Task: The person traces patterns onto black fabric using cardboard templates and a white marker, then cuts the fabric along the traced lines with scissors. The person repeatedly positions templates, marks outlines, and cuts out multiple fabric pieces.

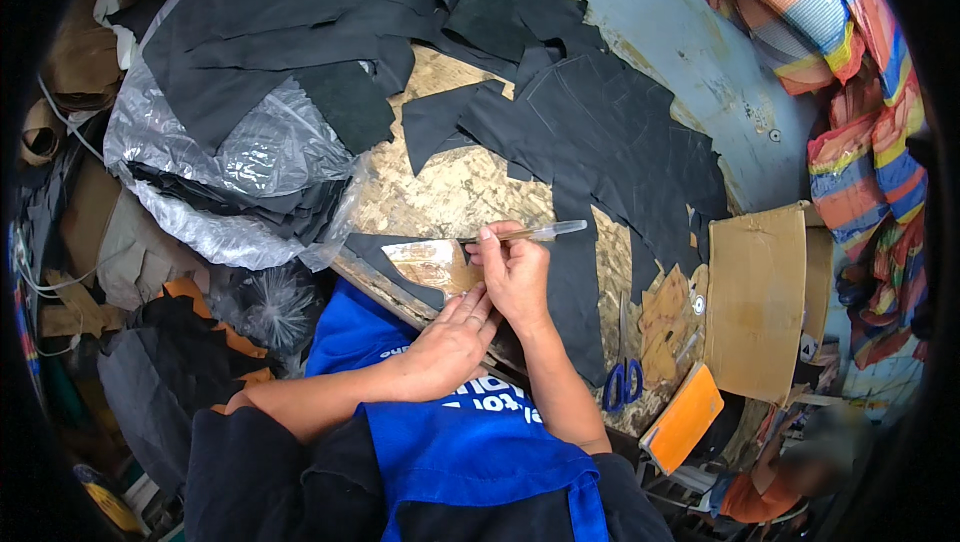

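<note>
A pen with a clear barrel is pinched in the fingers of my right hand, its back end pointing right. The writing end is down by the edge of a tan pattern piece with shiny tape on it. My left hand lies with fingers stretched out over the pattern's near edge, pressing it down. Beneath the pattern is a piece of black leather, showing along its left side. Where the two hands meet, they cover part of the pattern. The pen tip is too small to make out.
Black leather pieces, some marked with thin lines, spread over the worn board. Blue-handled scissors, an orange notebook and a cardboard box are at right. Clear plastic wraps a leather stack at left. Another person is at lower right.
</note>
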A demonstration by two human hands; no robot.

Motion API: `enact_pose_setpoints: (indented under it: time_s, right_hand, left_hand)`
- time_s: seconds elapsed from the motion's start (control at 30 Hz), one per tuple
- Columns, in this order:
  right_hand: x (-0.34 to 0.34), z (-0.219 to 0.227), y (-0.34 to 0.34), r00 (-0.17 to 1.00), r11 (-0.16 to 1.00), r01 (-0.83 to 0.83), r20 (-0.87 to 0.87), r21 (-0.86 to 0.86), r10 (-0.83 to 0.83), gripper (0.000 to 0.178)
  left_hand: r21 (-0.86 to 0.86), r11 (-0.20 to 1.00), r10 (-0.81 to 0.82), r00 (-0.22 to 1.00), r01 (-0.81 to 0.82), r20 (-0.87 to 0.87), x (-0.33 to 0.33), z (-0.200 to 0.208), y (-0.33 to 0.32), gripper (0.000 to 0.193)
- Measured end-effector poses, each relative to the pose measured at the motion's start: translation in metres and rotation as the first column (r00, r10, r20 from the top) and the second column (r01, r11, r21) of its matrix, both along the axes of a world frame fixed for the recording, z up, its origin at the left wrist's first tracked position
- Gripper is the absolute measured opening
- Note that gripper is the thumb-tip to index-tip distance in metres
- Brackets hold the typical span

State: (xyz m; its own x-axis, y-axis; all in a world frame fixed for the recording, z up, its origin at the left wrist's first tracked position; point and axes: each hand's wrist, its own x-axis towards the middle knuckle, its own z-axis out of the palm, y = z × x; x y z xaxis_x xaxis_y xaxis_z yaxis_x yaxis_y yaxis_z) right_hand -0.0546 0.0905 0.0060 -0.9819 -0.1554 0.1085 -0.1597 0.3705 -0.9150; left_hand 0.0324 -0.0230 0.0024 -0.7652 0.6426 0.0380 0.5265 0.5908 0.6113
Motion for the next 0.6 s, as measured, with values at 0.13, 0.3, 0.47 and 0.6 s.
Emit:
enact_pose_setpoints:
  time_s: [0.13,0.3,0.47,0.6]
  right_hand:
    - [0.007,0.008,0.005,0.981,0.986,-0.085,-0.159,0.144,0.108,0.012]
    - [0.012,0.021,0.016,0.971,0.959,-0.153,-0.145,0.237,0.191,0.016]
    - [-0.002,0.006,0.017,0.971,0.976,-0.032,-0.226,0.216,0.082,0.010]
    - [-0.003,-0.001,0.020,0.981,0.995,0.051,-0.192,0.083,-0.034,0.011]
  left_hand:
    - [-0.018,1.000,-0.003,0.994,0.005,0.105,0.000,0.002,0.001,0.076]
    - [-0.031,0.999,-0.005,0.998,0.007,0.059,-0.001,0.003,0.001,0.075]
    - [-0.050,0.998,0.025,0.999,-0.024,0.025,0.000,0.007,0.001,0.076]
    - [-0.056,0.998,0.034,0.999,-0.034,-0.001,-0.007,0.010,0.000,0.080]
